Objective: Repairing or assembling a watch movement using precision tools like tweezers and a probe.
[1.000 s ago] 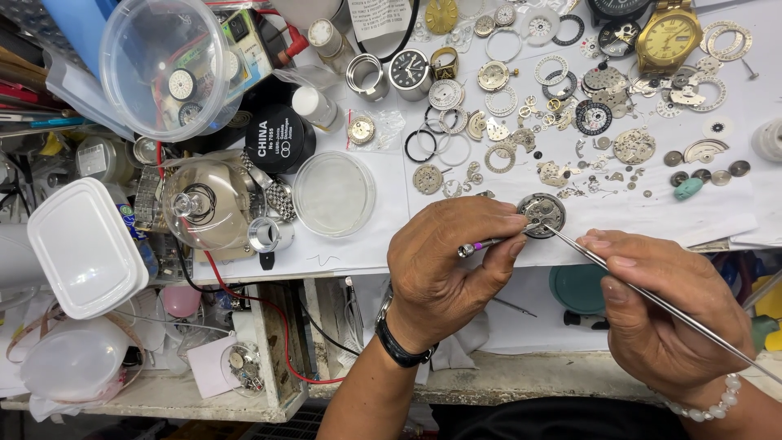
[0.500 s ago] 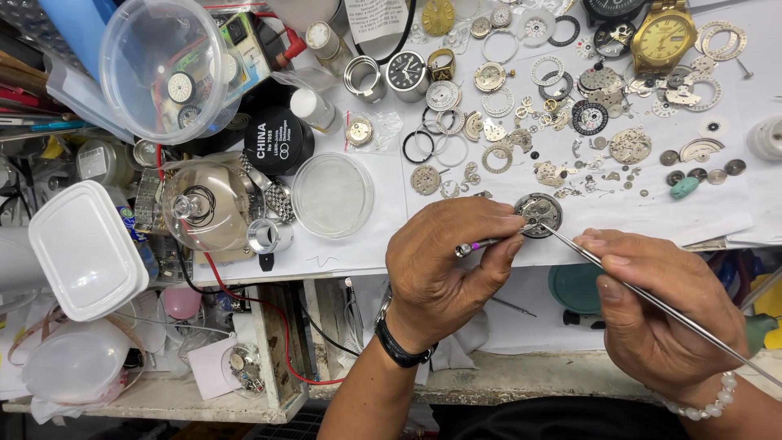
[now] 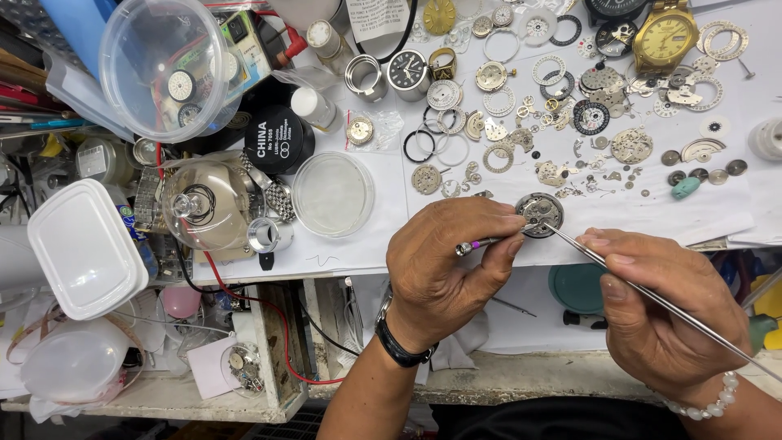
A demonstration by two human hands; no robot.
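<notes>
Watch movement [image 3: 540, 213] at left hand [image 3: 452, 265] fingertips; right hand [image 3: 660, 314] tweezers [image 3: 643, 292] touching it.

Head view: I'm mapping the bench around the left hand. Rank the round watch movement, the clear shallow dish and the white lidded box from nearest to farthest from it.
1. Round watch movement: touched by the left hand, at its fingertips.
2. Clear shallow dish: up and to its left on the white sheet.
3. White lidded box: far left.

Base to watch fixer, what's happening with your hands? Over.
Left hand grips small screwdriver. Right hand holds tweezers, tips on round watch movement. Loose parts close around.
</notes>
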